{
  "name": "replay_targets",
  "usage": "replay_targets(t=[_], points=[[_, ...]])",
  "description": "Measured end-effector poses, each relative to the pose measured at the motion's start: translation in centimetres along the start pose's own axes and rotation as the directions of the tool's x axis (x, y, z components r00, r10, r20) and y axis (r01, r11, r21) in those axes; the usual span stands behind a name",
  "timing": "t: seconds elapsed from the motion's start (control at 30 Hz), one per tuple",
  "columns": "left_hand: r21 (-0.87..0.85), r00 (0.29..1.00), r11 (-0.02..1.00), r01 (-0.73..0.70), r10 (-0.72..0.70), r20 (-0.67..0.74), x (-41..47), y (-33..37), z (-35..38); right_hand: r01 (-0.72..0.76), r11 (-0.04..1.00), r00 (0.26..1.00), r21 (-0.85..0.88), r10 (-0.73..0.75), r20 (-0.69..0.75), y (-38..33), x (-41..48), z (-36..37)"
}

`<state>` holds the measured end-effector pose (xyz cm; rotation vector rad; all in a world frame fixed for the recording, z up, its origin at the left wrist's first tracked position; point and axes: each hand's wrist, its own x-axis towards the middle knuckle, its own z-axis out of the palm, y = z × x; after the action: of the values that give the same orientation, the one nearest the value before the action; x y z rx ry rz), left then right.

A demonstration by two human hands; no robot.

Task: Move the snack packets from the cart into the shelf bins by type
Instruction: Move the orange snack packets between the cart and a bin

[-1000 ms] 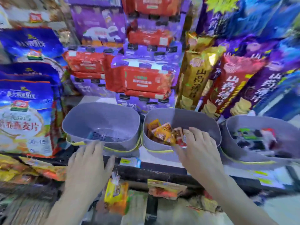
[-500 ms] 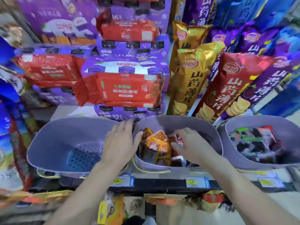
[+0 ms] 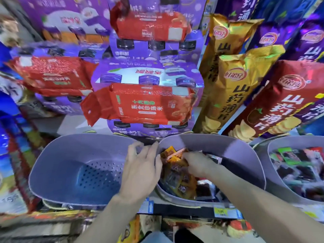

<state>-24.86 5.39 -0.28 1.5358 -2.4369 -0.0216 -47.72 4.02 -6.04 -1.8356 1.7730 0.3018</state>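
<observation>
Three lilac bins stand side by side on the shelf. The left bin [image 3: 70, 151] is empty and shows a perforated base. The middle bin [image 3: 228, 148] holds orange snack packets [image 3: 177, 174] and some dark red ones. Dark and green packets [image 3: 298, 165] fill the right bin [image 3: 273, 146]. My right hand [image 3: 198, 163] is inside the middle bin and pinches an orange packet at its fingertips. Over the rims where the left and middle bins meet lies my left hand [image 3: 142, 167], fingers loosely bent, holding nothing. Below the shelf edge, yellow and orange packets [image 3: 129, 230] lie in the cart.
Behind the bins are stacked purple drink packs [image 3: 149, 74] and red rice bags [image 3: 140, 106]. Tall gold and red chip bags [image 3: 233, 88] lean at the back right. Blue cereal bags [image 3: 10, 172] crowd the left. Price tags [image 3: 222, 212] line the shelf edge.
My left hand rose from the cart to the bin rims. My right hand went deeper into the middle bin. The view moved closer and to the left.
</observation>
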Motion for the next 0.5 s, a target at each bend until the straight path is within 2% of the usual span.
replay_targets(t=[0.1, 0.17, 0.23, 0.4, 0.5], points=[[0.002, 1.000, 1.000, 0.030, -0.030, -0.002, -0.2, 0.2, 0.0, 0.070, 0.986, 0.997, 0.148, -0.073, 0.017, 0.6, -0.4, -0.4], [-0.026, 0.998, 0.999, 0.041, -0.042, -0.055, -0.3, 0.3, -0.1, 0.118, 0.954, 0.993, 0.274, -0.122, -0.004, 1.2, -0.8, -1.2], [-0.047, 0.998, 0.998, 0.048, -0.050, -0.043, -0.4, 0.4, -0.2, 0.140, 0.922, 0.990, 0.361, -0.133, -0.044, 2.2, -1.2, -2.1], [-0.060, 0.993, 0.991, 0.117, -0.116, 0.017, -0.6, 1.0, -0.8, 0.151, 0.903, 0.988, 0.402, -0.142, -0.054, 5.0, -2.2, -3.5], [-0.054, 0.997, 0.996, 0.068, -0.070, -0.037, -0.4, 1.4, -1.3, 0.199, 0.886, 0.979, 0.418, -0.166, -0.116, 6.1, -2.7, -4.3]])
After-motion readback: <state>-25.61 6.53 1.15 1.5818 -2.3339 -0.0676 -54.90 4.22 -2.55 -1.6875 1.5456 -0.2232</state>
